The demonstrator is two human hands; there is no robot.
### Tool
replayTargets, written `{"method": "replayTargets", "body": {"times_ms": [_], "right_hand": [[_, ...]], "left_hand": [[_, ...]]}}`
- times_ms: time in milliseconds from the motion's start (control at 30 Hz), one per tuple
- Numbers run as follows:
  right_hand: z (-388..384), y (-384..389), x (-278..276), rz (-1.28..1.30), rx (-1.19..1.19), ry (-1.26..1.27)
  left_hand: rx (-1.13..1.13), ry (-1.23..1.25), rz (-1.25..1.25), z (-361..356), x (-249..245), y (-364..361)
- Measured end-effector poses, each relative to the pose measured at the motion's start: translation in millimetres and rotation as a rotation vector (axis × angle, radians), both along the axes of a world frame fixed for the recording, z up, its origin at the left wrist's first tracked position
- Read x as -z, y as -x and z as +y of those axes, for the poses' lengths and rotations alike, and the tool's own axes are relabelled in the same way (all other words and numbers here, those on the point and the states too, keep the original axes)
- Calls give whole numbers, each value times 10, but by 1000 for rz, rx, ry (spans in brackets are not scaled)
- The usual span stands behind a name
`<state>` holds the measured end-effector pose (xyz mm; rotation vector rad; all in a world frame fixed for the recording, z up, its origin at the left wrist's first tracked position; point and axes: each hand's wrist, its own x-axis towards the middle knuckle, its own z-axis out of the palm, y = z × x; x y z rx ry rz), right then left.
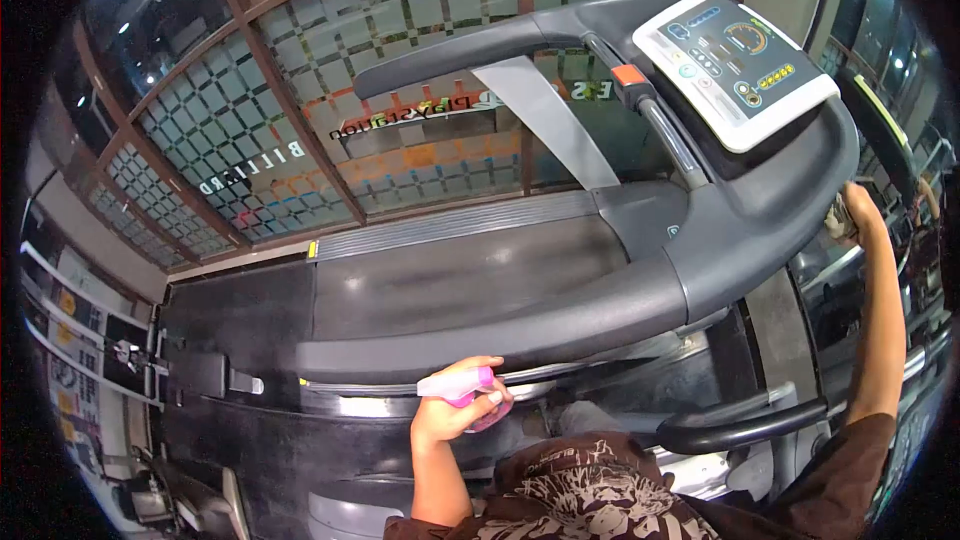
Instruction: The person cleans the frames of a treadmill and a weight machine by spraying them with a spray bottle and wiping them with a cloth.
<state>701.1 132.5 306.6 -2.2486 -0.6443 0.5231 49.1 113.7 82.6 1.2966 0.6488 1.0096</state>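
My left hand [452, 418] is closed around a spray bottle with a pink and white trigger head [460, 383]; most of the bottle is hidden behind the fingers. It is beside the near handrail [500, 335] of a treadmill. My right arm reaches out to the front end of the treadmill, where my right hand [862, 208] touches the outer side of the dark console housing [790, 210]. A pale crumpled thing, apparently a cloth [838, 224], shows at its fingers, partly hidden. The treadmill's white-framed control panel [735, 70] faces up.
The running belt [470, 280] lies beyond the near handrail. A glass wall with brown frames [390, 120] stands behind the treadmill. Close to my body on the right is a black padded bar [740, 434] of another machine. More gym equipment [200, 490] stands at lower left.
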Motion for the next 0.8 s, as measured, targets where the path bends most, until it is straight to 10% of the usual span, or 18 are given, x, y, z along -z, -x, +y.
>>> {"method": "replayTargets", "body": {"times_ms": [133,200,267,800], "right_hand": [[47,101,238,-906,-155,-38],[-54,811,253,-965,-216,-29],[-222,1406,289,-1189,-679,-76],[248,4041,1152,-1103,-1543,-559]], "left_hand": [[-1,-10,-42,-10,-18,-39],[-5,-9,-70,-6,-15,-52],[-23,2,-111,-28,8,-67],[-132,-62,25,-422,-64,-1]]}}
